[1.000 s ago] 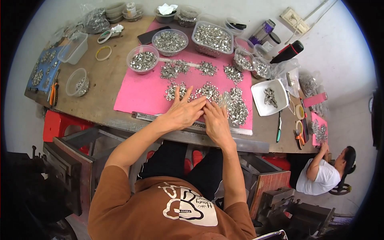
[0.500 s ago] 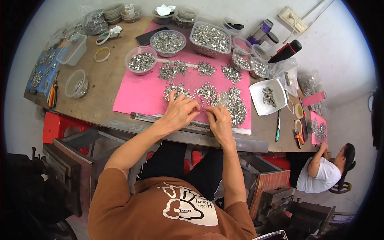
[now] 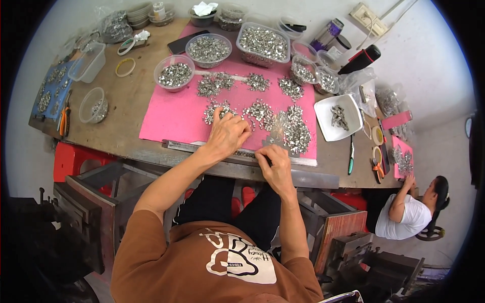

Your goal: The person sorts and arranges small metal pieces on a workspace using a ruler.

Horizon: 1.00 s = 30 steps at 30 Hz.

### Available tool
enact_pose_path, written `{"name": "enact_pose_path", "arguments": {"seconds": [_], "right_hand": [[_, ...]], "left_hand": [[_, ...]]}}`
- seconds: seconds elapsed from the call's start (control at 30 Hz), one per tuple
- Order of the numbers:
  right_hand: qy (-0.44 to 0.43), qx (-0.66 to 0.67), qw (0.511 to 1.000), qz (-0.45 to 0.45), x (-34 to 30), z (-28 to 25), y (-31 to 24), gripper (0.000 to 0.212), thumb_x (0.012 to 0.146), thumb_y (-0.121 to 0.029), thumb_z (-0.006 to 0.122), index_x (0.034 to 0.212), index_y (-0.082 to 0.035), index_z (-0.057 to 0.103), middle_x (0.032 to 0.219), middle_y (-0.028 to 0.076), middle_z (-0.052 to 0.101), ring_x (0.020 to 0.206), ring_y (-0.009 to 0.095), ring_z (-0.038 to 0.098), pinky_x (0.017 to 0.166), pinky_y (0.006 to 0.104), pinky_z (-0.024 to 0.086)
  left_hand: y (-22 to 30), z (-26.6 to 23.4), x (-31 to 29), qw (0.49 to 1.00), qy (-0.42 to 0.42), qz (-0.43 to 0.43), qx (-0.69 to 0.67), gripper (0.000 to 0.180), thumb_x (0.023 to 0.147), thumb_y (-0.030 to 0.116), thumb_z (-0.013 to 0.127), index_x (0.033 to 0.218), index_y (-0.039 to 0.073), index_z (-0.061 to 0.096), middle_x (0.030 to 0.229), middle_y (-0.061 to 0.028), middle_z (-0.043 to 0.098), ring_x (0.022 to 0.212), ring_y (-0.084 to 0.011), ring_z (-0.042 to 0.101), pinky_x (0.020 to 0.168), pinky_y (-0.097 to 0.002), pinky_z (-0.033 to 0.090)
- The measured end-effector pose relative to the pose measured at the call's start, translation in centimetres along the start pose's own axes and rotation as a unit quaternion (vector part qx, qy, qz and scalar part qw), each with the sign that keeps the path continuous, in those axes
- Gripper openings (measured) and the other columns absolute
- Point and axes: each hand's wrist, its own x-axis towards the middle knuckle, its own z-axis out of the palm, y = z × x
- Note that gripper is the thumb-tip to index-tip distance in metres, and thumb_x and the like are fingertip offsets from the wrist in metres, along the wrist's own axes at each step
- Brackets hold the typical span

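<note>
My left hand (image 3: 228, 133) rests over a pile of small silvery metal pieces (image 3: 216, 107), its forefinger stretched out onto the pile and the other fingers bent, partly hidden. My right hand (image 3: 275, 164) is lower, at a long narrow metal rail (image 3: 189, 147) by the mat's front edge. Its thumb and forefinger are pinched together over the rail; what they hold is too small to make out. Small pieces sit in a row in the rail between my hands. Beside my right hand lie a middle pile (image 3: 259, 115) and a larger right pile (image 3: 297, 136) on the pink mat (image 3: 166, 118).
Behind are tubs of metal pieces, including a round tub (image 3: 174, 73) and a rectangular tub (image 3: 262, 44). At right are a white square dish (image 3: 338, 118), a green toothbrush (image 3: 351, 157) and a dark bottle (image 3: 359, 60). A co-worker (image 3: 406, 214) sits at far right.
My right hand has drawn down from the mat near the middle pile to the rail, its fingers closing. My left hand stays at its pile. The whole view has shifted slightly.
</note>
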Motion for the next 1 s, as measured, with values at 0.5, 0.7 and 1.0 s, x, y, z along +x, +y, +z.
{"name": "enact_pose_path", "arguments": {"seconds": [0.5,0.7,1.0], "right_hand": [[0.055,-0.072,0.996,0.019,3.9,1.3,4.0,0.010,0.084,-0.010,0.076,0.093,-0.007,0.074,0.083,0.009,0.061,0.084,0.028,0.061,0.079,0.0414,0.043],[0.052,-0.126,0.991,-0.007,5.2,2.4,5.2,0.009,0.084,-0.012,0.075,0.088,-0.006,0.069,0.083,0.009,0.061,0.084,0.029,0.059,0.076,0.0421,0.041],[0.004,-0.029,1.000,-0.009,1.0,-0.6,1.0,0.005,0.086,-0.003,0.069,0.089,-0.003,0.065,0.083,0.011,0.061,0.080,0.030,0.058,0.074,0.0407,0.042]], "left_hand": [[2.4,-1.5,-1.3,0.999,-0.007,0.049,-0.016,0.005,0.086,0.014,0.073,0.088,0.010,0.072,0.085,-0.0037,0.060,0.092,-0.0241,0.058,0.110,-0.0605,0.027],[3.9,-1.2,-3.6,0.997,0.004,0.051,-0.054,0.007,0.084,0.015,0.074,0.087,0.011,0.070,0.084,-0.0030,0.058,0.090,-0.0236,0.058,0.108,-0.0599,0.030],[3.2,-1.4,-4.0,0.995,0.009,0.038,-0.092,0.008,0.086,0.011,0.071,0.093,0.008,0.068,0.086,-0.0045,0.058,0.088,-0.0246,0.058,0.108,-0.0555,0.032]]}}
